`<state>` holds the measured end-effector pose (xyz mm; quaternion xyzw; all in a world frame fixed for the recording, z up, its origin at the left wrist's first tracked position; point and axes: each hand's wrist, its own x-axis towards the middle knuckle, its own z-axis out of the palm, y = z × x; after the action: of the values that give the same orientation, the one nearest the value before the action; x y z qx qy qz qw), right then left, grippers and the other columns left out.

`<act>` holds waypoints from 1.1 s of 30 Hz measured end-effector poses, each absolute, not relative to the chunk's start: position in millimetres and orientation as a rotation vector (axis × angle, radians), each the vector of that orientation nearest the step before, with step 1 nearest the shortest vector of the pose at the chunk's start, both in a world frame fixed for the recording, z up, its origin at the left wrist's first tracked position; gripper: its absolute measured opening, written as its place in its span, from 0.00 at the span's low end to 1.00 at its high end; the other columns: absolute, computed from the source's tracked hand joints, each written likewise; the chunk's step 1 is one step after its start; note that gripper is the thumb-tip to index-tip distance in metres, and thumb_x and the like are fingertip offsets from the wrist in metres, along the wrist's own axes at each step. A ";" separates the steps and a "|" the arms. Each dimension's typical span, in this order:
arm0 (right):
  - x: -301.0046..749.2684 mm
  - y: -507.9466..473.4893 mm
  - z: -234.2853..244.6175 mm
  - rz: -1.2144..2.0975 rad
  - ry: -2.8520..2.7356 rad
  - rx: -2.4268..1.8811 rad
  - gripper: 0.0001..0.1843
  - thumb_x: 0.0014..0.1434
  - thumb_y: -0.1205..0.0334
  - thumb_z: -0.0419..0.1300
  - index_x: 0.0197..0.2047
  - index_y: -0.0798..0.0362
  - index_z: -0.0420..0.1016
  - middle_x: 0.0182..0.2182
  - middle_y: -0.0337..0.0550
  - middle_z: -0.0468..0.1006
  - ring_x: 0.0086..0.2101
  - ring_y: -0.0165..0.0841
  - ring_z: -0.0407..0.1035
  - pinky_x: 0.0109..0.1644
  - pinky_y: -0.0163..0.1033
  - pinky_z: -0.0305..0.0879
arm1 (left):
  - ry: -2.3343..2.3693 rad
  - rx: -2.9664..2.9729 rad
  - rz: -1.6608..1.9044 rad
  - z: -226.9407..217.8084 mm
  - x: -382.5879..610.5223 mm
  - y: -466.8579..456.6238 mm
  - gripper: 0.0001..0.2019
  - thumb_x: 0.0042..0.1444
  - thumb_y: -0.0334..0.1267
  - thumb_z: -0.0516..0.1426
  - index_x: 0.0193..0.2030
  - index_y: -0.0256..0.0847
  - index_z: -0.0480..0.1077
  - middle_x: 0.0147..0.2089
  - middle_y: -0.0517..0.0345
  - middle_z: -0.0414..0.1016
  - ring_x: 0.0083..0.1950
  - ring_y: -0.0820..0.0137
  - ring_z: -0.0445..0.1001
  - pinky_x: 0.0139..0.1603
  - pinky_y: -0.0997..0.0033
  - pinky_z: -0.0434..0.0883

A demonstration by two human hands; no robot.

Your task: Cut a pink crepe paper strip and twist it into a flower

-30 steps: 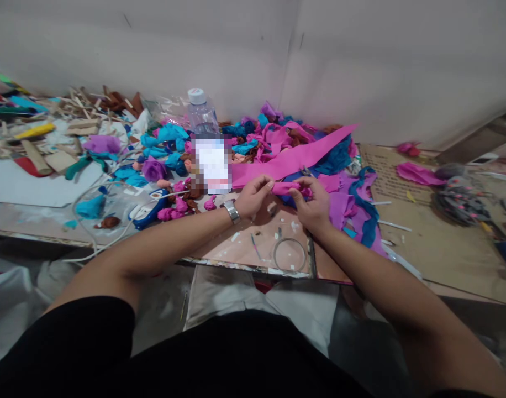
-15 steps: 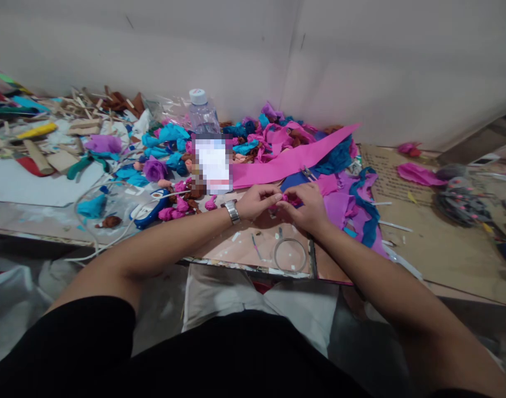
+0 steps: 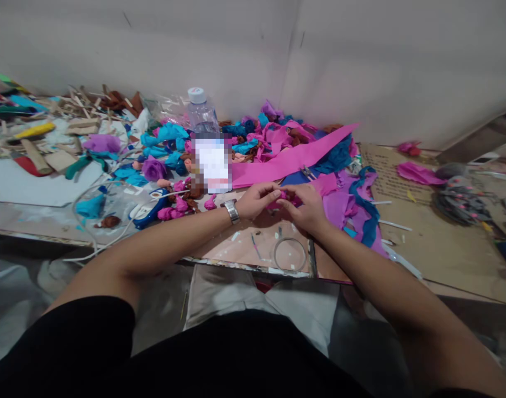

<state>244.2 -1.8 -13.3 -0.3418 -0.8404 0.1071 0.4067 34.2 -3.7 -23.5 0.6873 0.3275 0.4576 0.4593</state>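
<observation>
My left hand [image 3: 256, 201], with a metal watch [image 3: 231, 211] at the wrist, and my right hand [image 3: 306, 207] meet just above the front of the table. Between their fingertips is a small bunched pink crepe paper flower [image 3: 283, 195], partly covered by the fingers. Both hands are closed on it. Behind them a long pink paper strip [image 3: 273, 168] slants up to the right. Pliers or scissors [image 3: 307, 172] lie by its lower edge. Small rolled pink paper flowers [image 3: 176, 208] sit left of my left wrist.
A clear bottle [image 3: 202, 113] stands behind a lit phone [image 3: 212, 164]. Purple and blue paper scraps [image 3: 340, 204] lie right of my hands. A tape ring [image 3: 289, 254] rests near the front edge. Further left are a cable [image 3: 93, 243], a blue-and-white device [image 3: 147, 209] and wood pieces [image 3: 85, 126].
Slightly more of the pink paper shows between my fingers. Both hands keep nearly the same place; the view has shifted very little.
</observation>
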 end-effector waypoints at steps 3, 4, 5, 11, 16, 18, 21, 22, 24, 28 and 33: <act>245.0 -0.1 -15.4 0.261 -2.134 -0.864 0.23 0.69 0.38 0.63 0.57 0.43 0.83 0.36 0.43 0.85 0.37 0.40 0.76 0.48 0.49 0.66 | 0.778 1.686 1.119 -25.7 34.3 -3.0 0.29 0.64 0.65 0.61 0.46 0.36 0.77 0.43 0.50 0.82 0.45 0.66 0.78 0.50 0.65 0.73; 245.0 0.1 -15.5 0.262 -2.136 -0.868 0.23 0.69 0.38 0.63 0.56 0.43 0.83 0.36 0.43 0.85 0.37 0.40 0.75 0.48 0.49 0.66 | 0.778 1.682 1.111 -26.5 34.3 -2.8 0.28 0.64 0.65 0.61 0.47 0.36 0.77 0.43 0.50 0.82 0.45 0.66 0.78 0.50 0.65 0.73; 244.8 0.1 -15.3 0.264 -2.136 -0.869 0.23 0.69 0.37 0.63 0.56 0.43 0.84 0.36 0.43 0.85 0.37 0.40 0.75 0.48 0.49 0.66 | 0.782 1.675 1.108 -27.2 34.3 -2.5 0.28 0.63 0.64 0.62 0.47 0.37 0.77 0.44 0.50 0.82 0.45 0.66 0.78 0.49 0.65 0.74; 242.8 -1.5 -11.5 0.288 -2.165 -0.816 0.28 0.68 0.36 0.62 0.61 0.43 0.82 0.34 0.42 0.83 0.36 0.40 0.74 0.48 0.48 0.66 | 0.764 1.634 1.085 -29.4 32.8 0.4 0.29 0.64 0.65 0.61 0.48 0.37 0.78 0.45 0.50 0.82 0.46 0.65 0.79 0.52 0.63 0.74; 243.2 0.0 -12.1 0.261 -2.160 -0.832 0.27 0.69 0.35 0.61 0.59 0.43 0.83 0.34 0.42 0.83 0.36 0.40 0.74 0.48 0.49 0.65 | 0.782 1.656 1.083 -28.0 31.4 0.9 0.29 0.64 0.66 0.59 0.46 0.37 0.78 0.44 0.51 0.82 0.45 0.65 0.78 0.51 0.64 0.73; 243.7 0.5 -12.5 0.260 -2.151 -0.844 0.26 0.70 0.36 0.60 0.59 0.43 0.83 0.34 0.43 0.83 0.37 0.40 0.74 0.48 0.49 0.65 | 0.756 1.663 1.101 -26.6 31.7 0.0 0.28 0.64 0.65 0.60 0.48 0.38 0.77 0.46 0.50 0.82 0.46 0.65 0.78 0.52 0.64 0.73; 244.2 0.5 -13.3 0.263 -2.144 -0.848 0.24 0.72 0.38 0.59 0.58 0.44 0.83 0.35 0.43 0.84 0.37 0.40 0.75 0.47 0.48 0.65 | 0.723 1.654 1.120 -25.4 32.8 -1.3 0.26 0.64 0.62 0.63 0.49 0.38 0.76 0.46 0.50 0.81 0.47 0.65 0.78 0.53 0.64 0.73; 244.3 0.4 -13.8 0.263 -2.142 -0.846 0.24 0.72 0.39 0.59 0.58 0.45 0.83 0.35 0.43 0.84 0.37 0.40 0.75 0.47 0.48 0.65 | 0.726 1.648 1.123 -25.5 33.2 -1.6 0.25 0.63 0.61 0.63 0.48 0.38 0.76 0.46 0.51 0.81 0.47 0.66 0.78 0.52 0.64 0.73; 244.3 0.3 -14.9 0.263 -2.140 -0.842 0.23 0.72 0.39 0.60 0.58 0.44 0.83 0.36 0.43 0.84 0.37 0.40 0.75 0.47 0.48 0.65 | 0.741 1.636 1.120 -26.6 33.7 -1.6 0.25 0.63 0.61 0.64 0.47 0.38 0.75 0.45 0.51 0.81 0.46 0.66 0.77 0.51 0.65 0.72; 244.1 0.7 -15.8 0.277 -2.139 -0.844 0.23 0.70 0.38 0.62 0.59 0.42 0.83 0.38 0.43 0.85 0.38 0.40 0.75 0.48 0.49 0.66 | 0.752 1.629 1.097 -29.4 33.3 -0.2 0.26 0.63 0.62 0.63 0.47 0.37 0.76 0.45 0.51 0.81 0.46 0.65 0.78 0.53 0.64 0.73; 243.1 0.7 -12.6 0.318 -2.147 -0.831 0.27 0.68 0.35 0.62 0.58 0.44 0.83 0.38 0.44 0.85 0.38 0.41 0.75 0.48 0.49 0.67 | 0.778 1.652 1.082 -28.7 32.6 0.5 0.27 0.63 0.64 0.62 0.47 0.37 0.77 0.45 0.51 0.82 0.46 0.65 0.78 0.51 0.64 0.73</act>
<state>243.1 0.7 -12.6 -0.3280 -0.8478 0.1257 0.3974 32.6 0.5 -28.7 0.6795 0.3199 0.4451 0.4876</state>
